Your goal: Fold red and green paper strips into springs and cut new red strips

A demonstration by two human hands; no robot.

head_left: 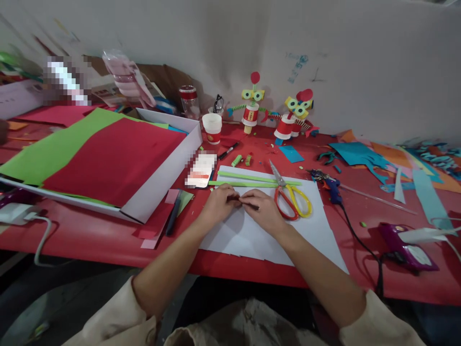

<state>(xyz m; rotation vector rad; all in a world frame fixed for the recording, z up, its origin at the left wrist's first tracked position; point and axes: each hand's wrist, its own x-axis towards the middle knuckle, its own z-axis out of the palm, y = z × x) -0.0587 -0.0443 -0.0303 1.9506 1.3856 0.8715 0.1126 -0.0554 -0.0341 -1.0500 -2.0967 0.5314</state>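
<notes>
My left hand (220, 203) and my right hand (262, 207) meet over the white paper (237, 238), fingers curled and fingertips pinched together. Whatever lies between the fingertips is too small and hidden to make out. Just beyond them, green paper strips (248, 184) stretch across the far part of the sheet. Scissors (281, 181) with one red and one yellow handle lie right of my right hand, blades partly apart and resting over the strips. Small folded green paper pieces (236, 161) sit past the sheet's far edge.
On the left a white box (169, 168) carries red and green paper sheets. A phone (202, 169), a pen (228, 151) and paper cups (212, 129) stand or lie ahead. Paper-cup figures (250, 115) lean near the wall. A blue glue gun (333, 190) trails its cord rightward.
</notes>
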